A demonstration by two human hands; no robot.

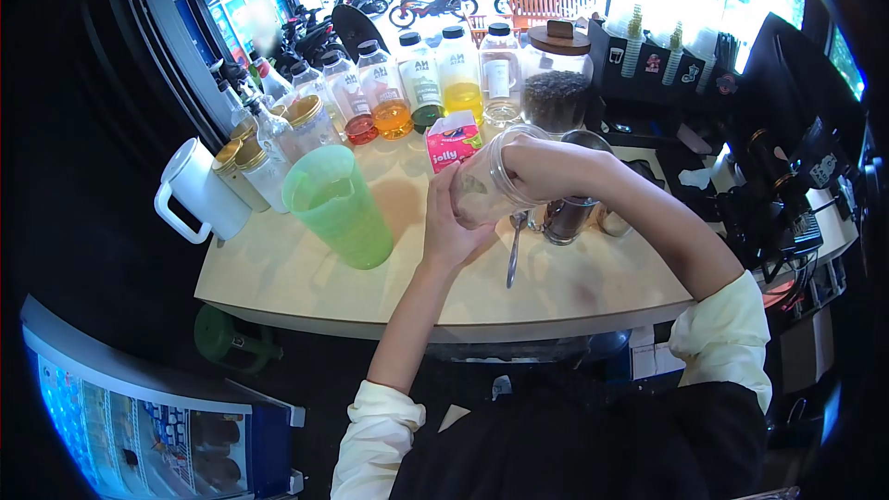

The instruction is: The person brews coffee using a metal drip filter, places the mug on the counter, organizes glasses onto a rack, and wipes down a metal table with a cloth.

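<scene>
My left hand (451,227) is wrapped around the side of a clear jar (476,189), which is tilted with its mouth to the right. My right hand (530,167) reaches into that mouth; its fingers are inside and I cannot make out what they touch. Something pale with a greenish patch shows through the jar wall. Below the jar a metal spoon (514,255) lies on the wooden counter (444,292). Just right of it stands a glass (567,219) with dark contents. A pink "jolly" box (452,142) stands behind the jar.
A green translucent pitcher (340,213) and a white jug (206,190) stand on the left. Several bottles of coloured syrup (392,102) line the back, beside a wooden-lidded jar of dark beans (557,83). Stacked cups (674,46) and black equipment (787,194) are at right.
</scene>
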